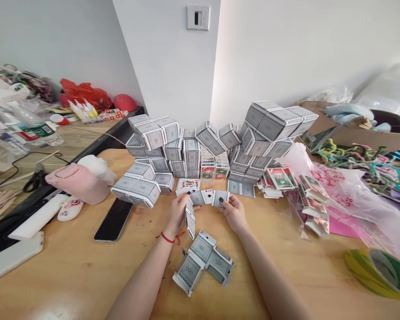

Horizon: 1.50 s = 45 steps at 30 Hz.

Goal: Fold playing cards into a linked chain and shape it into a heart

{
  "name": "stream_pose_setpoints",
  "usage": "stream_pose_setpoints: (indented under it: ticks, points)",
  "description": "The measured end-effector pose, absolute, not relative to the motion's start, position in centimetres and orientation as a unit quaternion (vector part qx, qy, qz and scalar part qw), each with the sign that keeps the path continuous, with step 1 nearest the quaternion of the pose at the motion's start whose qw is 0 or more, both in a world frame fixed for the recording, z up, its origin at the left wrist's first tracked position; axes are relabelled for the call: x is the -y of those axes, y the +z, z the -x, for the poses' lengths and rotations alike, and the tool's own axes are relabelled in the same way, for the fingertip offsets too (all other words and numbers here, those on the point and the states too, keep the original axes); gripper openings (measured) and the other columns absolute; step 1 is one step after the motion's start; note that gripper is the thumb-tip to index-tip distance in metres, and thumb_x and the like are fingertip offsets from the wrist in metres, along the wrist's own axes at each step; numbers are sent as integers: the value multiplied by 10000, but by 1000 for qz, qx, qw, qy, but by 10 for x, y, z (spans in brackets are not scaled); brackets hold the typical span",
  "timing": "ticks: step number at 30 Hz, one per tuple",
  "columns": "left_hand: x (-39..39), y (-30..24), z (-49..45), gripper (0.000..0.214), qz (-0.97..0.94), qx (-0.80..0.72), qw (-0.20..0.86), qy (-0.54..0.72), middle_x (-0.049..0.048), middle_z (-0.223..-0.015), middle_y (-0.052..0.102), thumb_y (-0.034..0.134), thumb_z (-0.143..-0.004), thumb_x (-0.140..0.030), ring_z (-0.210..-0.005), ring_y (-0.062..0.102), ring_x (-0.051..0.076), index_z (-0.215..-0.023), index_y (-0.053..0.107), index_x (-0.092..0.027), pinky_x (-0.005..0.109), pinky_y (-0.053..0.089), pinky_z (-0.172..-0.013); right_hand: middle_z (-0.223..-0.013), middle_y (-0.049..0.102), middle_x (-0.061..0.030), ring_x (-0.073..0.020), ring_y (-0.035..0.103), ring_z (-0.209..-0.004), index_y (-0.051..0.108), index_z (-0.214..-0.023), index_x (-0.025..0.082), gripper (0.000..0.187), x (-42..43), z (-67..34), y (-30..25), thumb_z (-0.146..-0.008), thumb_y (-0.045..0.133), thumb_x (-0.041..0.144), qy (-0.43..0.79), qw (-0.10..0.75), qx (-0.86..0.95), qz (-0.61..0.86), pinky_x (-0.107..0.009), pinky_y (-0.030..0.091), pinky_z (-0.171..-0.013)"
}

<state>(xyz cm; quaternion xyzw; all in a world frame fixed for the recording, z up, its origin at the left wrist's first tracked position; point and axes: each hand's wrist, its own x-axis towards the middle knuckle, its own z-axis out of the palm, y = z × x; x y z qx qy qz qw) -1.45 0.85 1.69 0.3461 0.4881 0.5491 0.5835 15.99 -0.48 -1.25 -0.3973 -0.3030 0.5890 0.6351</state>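
Observation:
My left hand (180, 210) is closed on a folded piece of joined playing cards (190, 218), whose upper strip reaches right above the table. A single playing card (218, 198), patterned back showing, is pinched in my right hand (234, 212), close to the strip's right end; I cannot tell whether they touch. Below my hands lies another group of joined cards (202, 249) with bent edges. Several face-up cards (188, 184) rest just beyond my left hand. Farther back stand stacked blocks folded from grey-backed cards (190, 153).
A black phone (113, 221) and pink cup (82, 181) lie left. Opened card boxes (315, 202) and crumpled plastic (356, 195) are right, with a tape roll (383, 271) at the near right. Bottles (42, 126) and a red bag (85, 94) sit far left.

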Motion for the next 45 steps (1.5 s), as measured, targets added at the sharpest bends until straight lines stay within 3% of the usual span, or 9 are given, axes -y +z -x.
stream_pose_setpoints:
  ticks: [7, 13, 18, 23, 32, 45]
  points:
    - [-9, 17, 20, 230, -373, -488, 636, 466, -35, -501, 483, 611, -613, -372, -459, 518, 121, -664, 586, -150, 248, 463, -438, -751, 592, 20, -121, 561, -615, 444, -751, 216, 296, 5, -161, -17, -634, 668, 371, 531, 636, 341, 444, -209, 445, -457]
    - [-10, 19, 22, 226, -398, -486, 636, 449, -37, -523, 440, 601, -636, -362, -452, 518, 118, -604, 532, -148, 222, 436, -396, -743, 546, 22, -117, 543, -629, 437, -830, 229, 247, 8, -161, -12, -710, 595, 376, 520, 619, 391, 440, -218, 475, -507]
    - [-10, 22, 22, 257, -426, -495, 615, 442, -46, -517, 387, 594, -644, -354, -412, 495, 104, -546, 458, -160, 188, 377, -338, -979, 504, -17, -166, 547, -808, 472, -943, 258, 301, 11, -161, -5, -691, 604, 356, 535, 607, 405, 427, -283, 542, -538]
    - [-11, 22, 22, 247, -438, -504, 612, 423, -42, -515, 402, 578, -654, -361, -420, 481, 97, -559, 485, -153, 202, 413, -360, -1065, 446, -38, -185, 517, -840, 468, -1010, 268, 353, 12, -160, -8, -689, 599, 337, 521, 595, 425, 440, -324, 569, -541]
    - [-14, 17, 25, 267, -468, -505, 611, 390, -44, -505, 380, 538, -676, -364, -423, 528, 134, -547, 417, -165, 194, 364, -307, -913, 441, -40, -187, 531, -769, 449, -926, 243, 253, 10, -165, -15, -732, 554, 365, 516, 563, 453, 461, -338, 568, -537]
    - [-15, 15, 23, 274, -465, -492, 617, 402, -49, -534, 342, 559, -657, -326, -454, 461, 95, -509, 406, -152, 260, 477, -420, -912, 467, -50, -208, 546, -811, 459, -925, 221, 225, 11, -164, -18, -748, 527, 343, 501, 534, 491, 473, -327, 567, -500]
